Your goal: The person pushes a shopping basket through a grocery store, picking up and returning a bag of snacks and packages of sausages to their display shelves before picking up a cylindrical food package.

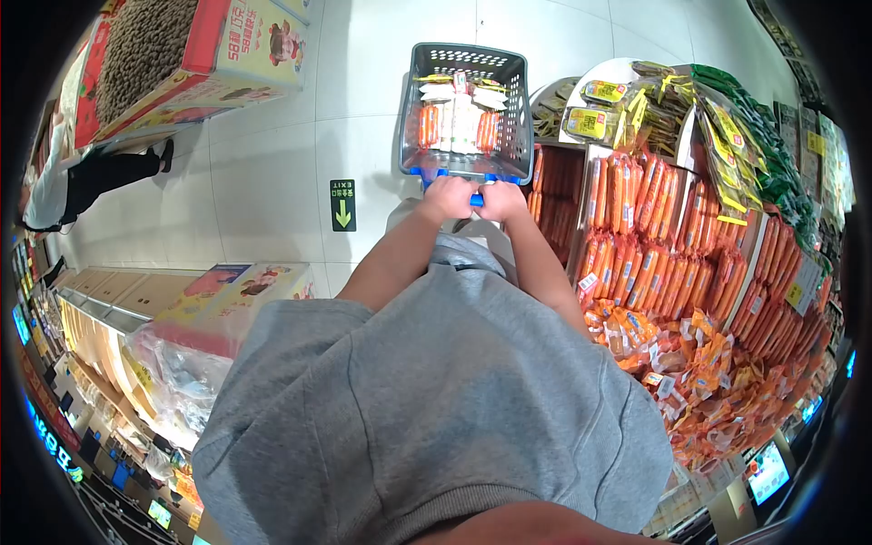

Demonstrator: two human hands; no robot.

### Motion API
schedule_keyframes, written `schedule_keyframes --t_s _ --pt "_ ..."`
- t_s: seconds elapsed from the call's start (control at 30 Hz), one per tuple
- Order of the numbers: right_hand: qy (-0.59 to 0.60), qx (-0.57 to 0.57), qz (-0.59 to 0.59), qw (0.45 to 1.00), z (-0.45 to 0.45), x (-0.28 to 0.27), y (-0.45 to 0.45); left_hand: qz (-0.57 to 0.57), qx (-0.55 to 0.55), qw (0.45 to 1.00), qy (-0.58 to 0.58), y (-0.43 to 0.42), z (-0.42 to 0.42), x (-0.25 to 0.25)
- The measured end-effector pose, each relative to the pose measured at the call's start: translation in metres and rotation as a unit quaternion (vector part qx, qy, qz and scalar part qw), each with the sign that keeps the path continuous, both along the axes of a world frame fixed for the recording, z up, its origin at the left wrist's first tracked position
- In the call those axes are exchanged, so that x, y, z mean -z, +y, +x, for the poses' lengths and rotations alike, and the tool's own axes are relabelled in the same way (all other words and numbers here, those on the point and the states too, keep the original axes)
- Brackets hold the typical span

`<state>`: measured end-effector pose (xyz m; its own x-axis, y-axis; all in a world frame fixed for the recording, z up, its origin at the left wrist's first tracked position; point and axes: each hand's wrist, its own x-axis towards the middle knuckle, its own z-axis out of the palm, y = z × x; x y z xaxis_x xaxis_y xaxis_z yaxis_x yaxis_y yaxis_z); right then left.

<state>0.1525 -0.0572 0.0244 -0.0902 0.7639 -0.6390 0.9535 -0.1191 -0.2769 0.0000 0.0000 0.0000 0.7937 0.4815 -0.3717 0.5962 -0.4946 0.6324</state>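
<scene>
Both hands grip the blue handle of a dark grey shopping basket [408, 118] in front of me. My left hand [449, 199] is closed round the handle's left part, and my right hand [501, 201] is closed round its right part, close beside it. Inside the basket, orange-red sausage packs [429, 126] lie on the left and more on the right, with white packs [464, 124] between them. Small pale packs with yellow edges lie toward the far end.
A display of orange-red packaged sausages [636, 195] stands close on the right, with yellow-labelled packs [590, 123] behind. At the upper left is a bin of brown nuts [145, 54]; a person [91, 186] stands below it. A green exit sign [343, 205] marks the floor.
</scene>
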Motion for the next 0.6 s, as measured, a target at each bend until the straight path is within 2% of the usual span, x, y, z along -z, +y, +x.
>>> schedule_keyframes --t_s 0.07,0.1,0.17,0.3,0.4,0.5,0.53,0.6 --pt "-0.029 0.001 -0.02 0.999 0.012 -0.008 -0.02 -0.017 -0.009 1.0 -0.021 -0.02 0.012 -0.006" --pt "0.006 0.013 0.039 0.999 -0.012 0.02 0.054 0.019 0.005 1.0 0.02 0.054 -0.012 0.004" --pt "-0.024 0.016 -0.01 1.0 0.001 0.015 0.05 -0.008 0.034 0.999 0.037 0.057 0.007 -0.003" --pt "-0.027 0.033 -0.011 0.999 0.016 0.019 0.078 0.004 0.056 0.998 0.034 0.091 0.023 0.0" --pt "-0.014 0.043 -0.022 0.999 0.023 0.019 0.101 0.037 0.05 0.998 -0.018 0.114 0.028 0.011" --pt "-0.003 0.067 -0.002 0.998 0.03 0.016 0.121 0.125 0.017 0.982 -0.139 0.129 0.031 0.027" --pt "-0.006 0.07 0.003 0.997 0.031 0.016 0.128 0.078 0.071 0.992 -0.075 0.143 0.038 0.031" --pt "0.002 0.086 -0.026 0.996 0.035 0.007 0.143 0.03 0.101 0.994 -0.025 0.161 0.045 0.026"
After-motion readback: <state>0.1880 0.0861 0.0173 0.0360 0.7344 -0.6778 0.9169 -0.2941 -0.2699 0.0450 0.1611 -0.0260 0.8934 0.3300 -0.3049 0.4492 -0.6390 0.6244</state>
